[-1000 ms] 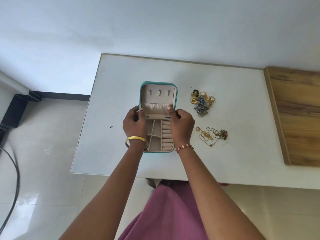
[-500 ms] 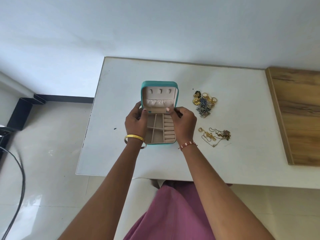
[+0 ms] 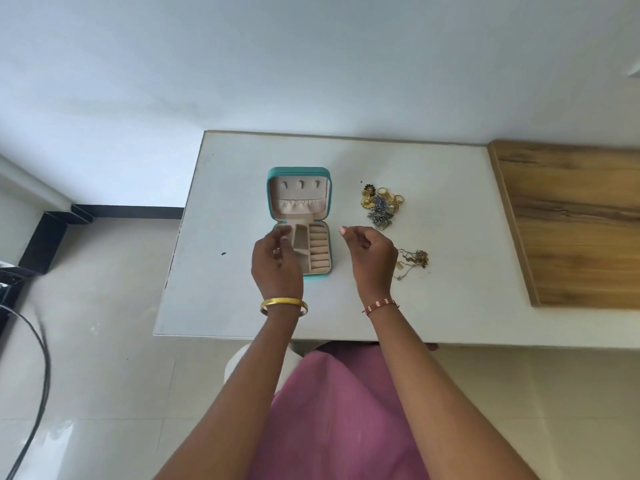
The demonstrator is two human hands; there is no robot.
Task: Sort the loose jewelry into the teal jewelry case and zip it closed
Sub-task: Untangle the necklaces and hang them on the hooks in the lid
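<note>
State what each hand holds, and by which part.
Nothing is held. The left hand hovers over the open case, fingers loosely curled; the right hand hangs empty beside it.

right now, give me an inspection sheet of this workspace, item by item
surface: white table, small dark speck near its left edge.
job's things: teal jewelry case open, compartments look empty; pile of rings and brooches and tangled chains lie right of it.
clutter: nothing seen.
grippers: left hand over the case, right hand beside it, both empty, fingers relaxed.
cables: black cable on the floor, left.
surroundings: wooden panel on the right, pale wall, tiled floor.
</note>
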